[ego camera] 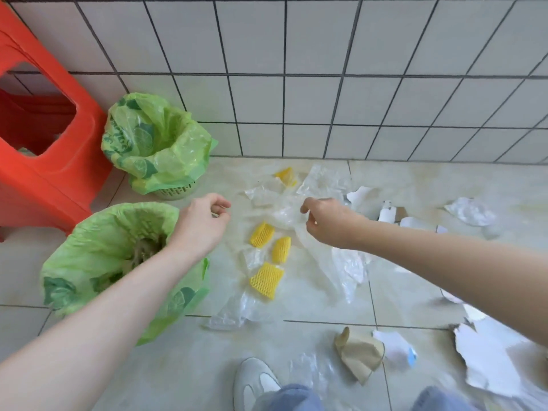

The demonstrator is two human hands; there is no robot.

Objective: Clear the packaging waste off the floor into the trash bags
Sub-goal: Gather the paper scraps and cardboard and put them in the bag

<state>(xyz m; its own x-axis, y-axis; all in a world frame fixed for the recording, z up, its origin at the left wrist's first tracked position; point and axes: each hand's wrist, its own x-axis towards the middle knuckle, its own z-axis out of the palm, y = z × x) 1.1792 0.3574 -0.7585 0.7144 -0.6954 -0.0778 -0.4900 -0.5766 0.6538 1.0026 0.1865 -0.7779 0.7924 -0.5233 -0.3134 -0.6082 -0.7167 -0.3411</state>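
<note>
A: Looking down, what is the right hand (327, 222) doing?

B: Its fingers (308, 207) pinch a large crumpled sheet of clear plastic film (320, 250), which trails from the hand down to the beige tiled floor (415, 280).

A: And the left hand (201, 225)?

B: It hovers beside the near basket lined with a green lemon-print trash bag (98, 253), fingers loosely curled. I cannot tell whether they hold anything.

A: Where is the waste?

B: Three yellow foam net sleeves (267, 280) lie between the hands on the floor, a fourth yellow foam sleeve (286, 175) near the white tiled wall (326, 84). Torn white card scraps (489, 360) and a crushed brown paper cup (358, 355) lie to the right.

A: The second bag?

B: Another green lemon-print trash bag in a basket (157, 146) stands by the wall, beside an orange plastic stool (44, 137). A white shoe (255, 384) shows at the bottom edge.
</note>
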